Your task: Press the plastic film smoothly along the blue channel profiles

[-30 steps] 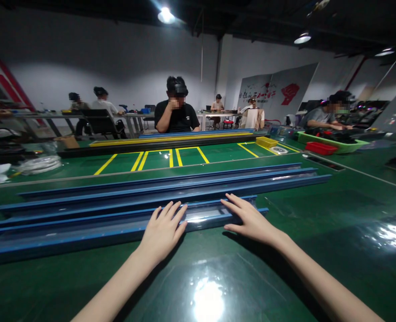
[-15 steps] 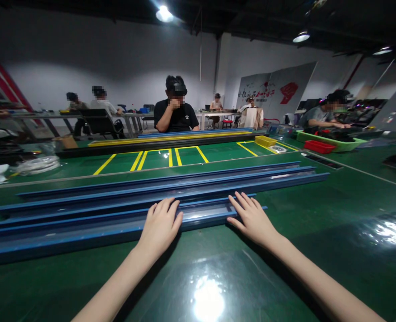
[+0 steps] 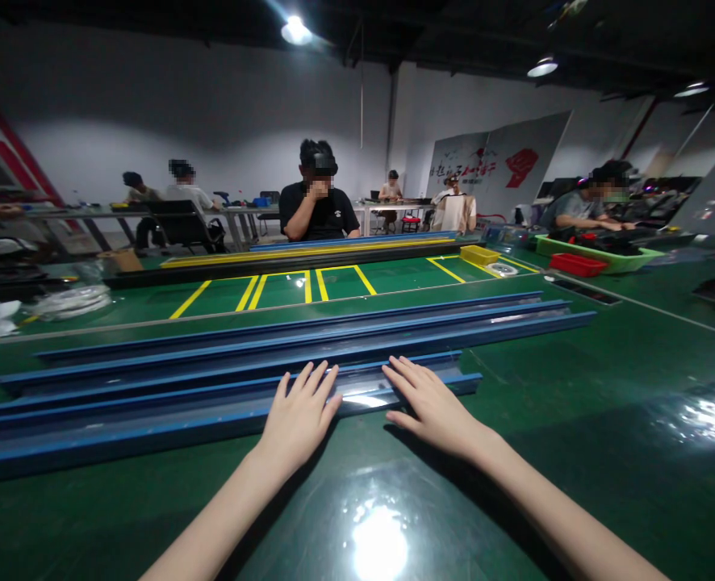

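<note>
Long blue channel rails lie side by side across the green table (image 3: 551,436). My left hand (image 3: 300,411) is over the nearest rail (image 3: 152,420), palm down with its fingers spread and nothing held. To its right, my right hand (image 3: 427,403) is also open, its fingertips over the same rail near that rail's right end. A short, bright stretch of the rail shows between the two hands. Behind it lie further blue rails (image 3: 484,325), which reach farther right. Whether the palms press on the rail cannot be made out.
Beyond are yellow tape marks (image 3: 318,284), a yellow strip (image 3: 212,260), a yellow tray (image 3: 479,256), a red tray (image 3: 577,264) and a green basket (image 3: 629,262). A person (image 3: 318,210) sits opposite; others sit farther off. Clear bundled material (image 3: 73,300) lies at left.
My right hand has moved left along the nearest rail, uncovering its right end. My left hand has shifted slightly right, with its fingers more spread. The hands are closer together.
</note>
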The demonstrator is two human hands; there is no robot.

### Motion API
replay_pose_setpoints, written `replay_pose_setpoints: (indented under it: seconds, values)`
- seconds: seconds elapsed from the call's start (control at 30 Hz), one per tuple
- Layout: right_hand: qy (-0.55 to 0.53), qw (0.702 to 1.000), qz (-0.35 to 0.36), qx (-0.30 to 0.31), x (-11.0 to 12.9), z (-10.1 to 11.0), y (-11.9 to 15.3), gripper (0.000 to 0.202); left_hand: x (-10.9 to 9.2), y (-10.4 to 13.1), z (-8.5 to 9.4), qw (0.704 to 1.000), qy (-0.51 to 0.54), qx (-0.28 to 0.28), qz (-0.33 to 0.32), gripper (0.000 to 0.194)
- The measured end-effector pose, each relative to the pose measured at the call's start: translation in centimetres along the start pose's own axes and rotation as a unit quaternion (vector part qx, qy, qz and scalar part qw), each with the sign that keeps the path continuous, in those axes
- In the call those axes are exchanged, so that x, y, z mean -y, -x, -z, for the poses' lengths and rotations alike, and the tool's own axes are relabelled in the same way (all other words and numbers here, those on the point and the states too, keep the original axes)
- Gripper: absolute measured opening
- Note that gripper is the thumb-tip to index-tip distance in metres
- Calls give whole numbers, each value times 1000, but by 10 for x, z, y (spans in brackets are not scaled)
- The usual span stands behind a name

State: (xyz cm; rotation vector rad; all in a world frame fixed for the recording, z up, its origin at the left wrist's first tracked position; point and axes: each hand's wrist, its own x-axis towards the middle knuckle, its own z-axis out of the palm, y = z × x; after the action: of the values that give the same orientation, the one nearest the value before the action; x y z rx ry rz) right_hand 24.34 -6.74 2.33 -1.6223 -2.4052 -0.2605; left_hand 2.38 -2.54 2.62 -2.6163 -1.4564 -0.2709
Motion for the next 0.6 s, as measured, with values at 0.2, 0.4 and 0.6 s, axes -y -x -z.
replay_pose_setpoints:
  seconds: [0.2, 0.4, 0.6]
  values:
    - [40, 995, -88, -33, -53, -6, 26, 62, 43, 14, 5, 998, 8, 51, 23, 46]
    - [84, 989, -116, -31, -57, -14, 36, 64, 55, 7, 13, 998, 7, 37, 53, 40]
    - [99, 988, -115, -16, -9, -16, 16, 68, 4, -9, 9, 998, 26, -51, 11, 36]
